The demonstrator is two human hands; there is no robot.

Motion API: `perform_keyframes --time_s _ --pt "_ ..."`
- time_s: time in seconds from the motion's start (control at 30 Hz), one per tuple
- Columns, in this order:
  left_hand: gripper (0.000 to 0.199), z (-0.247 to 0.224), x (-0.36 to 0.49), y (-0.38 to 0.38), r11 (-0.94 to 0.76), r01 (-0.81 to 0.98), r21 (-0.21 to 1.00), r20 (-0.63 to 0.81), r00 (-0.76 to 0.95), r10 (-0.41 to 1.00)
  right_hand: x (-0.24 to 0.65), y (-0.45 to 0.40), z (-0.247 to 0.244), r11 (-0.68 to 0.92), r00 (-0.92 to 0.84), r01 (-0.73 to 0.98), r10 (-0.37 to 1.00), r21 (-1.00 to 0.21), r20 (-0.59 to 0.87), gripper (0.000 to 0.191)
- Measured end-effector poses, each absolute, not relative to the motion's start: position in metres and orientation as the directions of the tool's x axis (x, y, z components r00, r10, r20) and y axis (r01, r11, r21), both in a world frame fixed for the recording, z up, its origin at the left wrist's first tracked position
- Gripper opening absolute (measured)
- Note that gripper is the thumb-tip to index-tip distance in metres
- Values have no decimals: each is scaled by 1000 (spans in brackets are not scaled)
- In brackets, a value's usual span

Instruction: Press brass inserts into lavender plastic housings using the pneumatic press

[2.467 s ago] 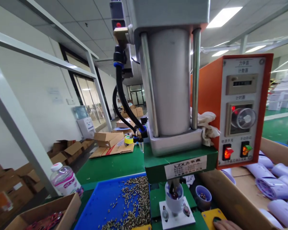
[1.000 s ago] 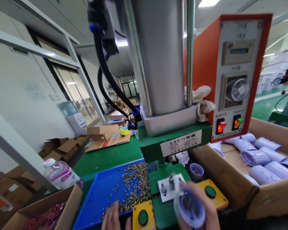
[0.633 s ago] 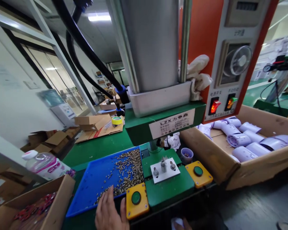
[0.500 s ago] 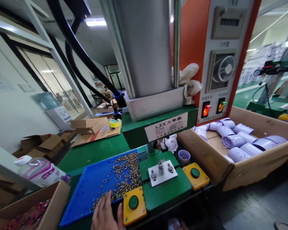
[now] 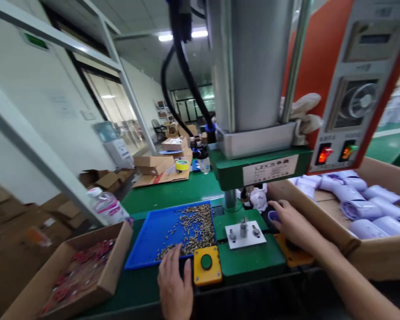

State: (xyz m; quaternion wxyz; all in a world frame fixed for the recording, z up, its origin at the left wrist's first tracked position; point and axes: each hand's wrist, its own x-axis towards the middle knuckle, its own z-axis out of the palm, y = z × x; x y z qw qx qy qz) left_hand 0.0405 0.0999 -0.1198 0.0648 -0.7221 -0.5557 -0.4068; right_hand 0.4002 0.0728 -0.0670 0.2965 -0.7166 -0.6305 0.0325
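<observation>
The right hand [image 5: 295, 224] is now up at table [image 5: 173, 195] height, reaching over the right yellow button box [image 5: 288, 255] to the small lilac cup [image 5: 273, 216]; half a second ago it was low, past the table's near edge, with a pale piece in it. That piece no longer shows, so my reading is that the work stands between one piece and another. The upright pin [image 5: 243, 229] on the white plate [image 5: 236, 242] is uncovered beneath the press [image 5: 256, 66], where a pale cup-shaped piece sat about two seconds ago.

The left hand [image 5: 175, 278] keeps its earlier place: palm down, fingers loosely together, thumb held apart, nothing in its grasp. Its fingertips lie at the near rim of the blue tray [image 5: 153, 233], just beside the small brassy parts [image 5: 203, 226], and the left yellow button box [image 5: 200, 276] is just off its thumb.

The right hand's fingers are apart around the lilac cup, with one reaching past its far side (they hide much of it, so I cannot tell whether they pinch it or only touch it). The cup sits behind the right button box, between the plate and the carton [image 5: 383, 258] of lilac cylinders [image 5: 360, 209], well apart from the left hand.
</observation>
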Motion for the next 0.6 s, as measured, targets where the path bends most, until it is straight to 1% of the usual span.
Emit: perform_keyframes --time_s 0.07,0.13,0.2,0.27,0.3,0.33,0.37,0.4,0.43,0.5,0.53,0.6 --pt "38 -105 40 90 -386 820 422 619 51 784 408 97 -73 -23 151 897 955 -442 255 34" --pt "32 -86 41 79 -422 801 425 573 123 810 406 104 -80 -15 132 899 962 -437 239 29" --pt "28 -65 45 68 -486 787 379 527 248 813 400 96 -81 -61 203 892 939 -448 276 32" --pt "25 -50 51 60 -582 764 279 509 396 764 393 81 -71 -123 367 830 855 -544 367 47" --pt "25 -45 53 57 -632 746 212 503 471 725 389 74 -64 -115 449 771 796 -627 406 54" --pt "25 -42 55 55 -674 725 142 498 536 681 385 67 -55 -63 514 692 743 -720 429 59" --pt "26 -42 57 54 -706 704 78 498 586 639 380 63 -47 24 551 596 715 -802 431 60" --pt "26 -43 58 54 -725 689 26 502 618 605 376 60 -39 120 553 494 721 -861 417 61" --pt "26 -45 59 54 -732 682 -10 510 633 583 371 59 -33 202 528 386 752 -900 395 61" --pt "24 -51 58 55 -730 682 -45 545 629 554 361 62 -23 285 443 209 825 -936 350 60" --pt "22 -54 58 56 -728 684 -53 561 623 545 357 65 -20 293 399 162 854 -942 334 60" --pt "21 -59 56 59 -724 687 -57 582 612 535 349 71 -17 297 331 131 886 -946 324 59"
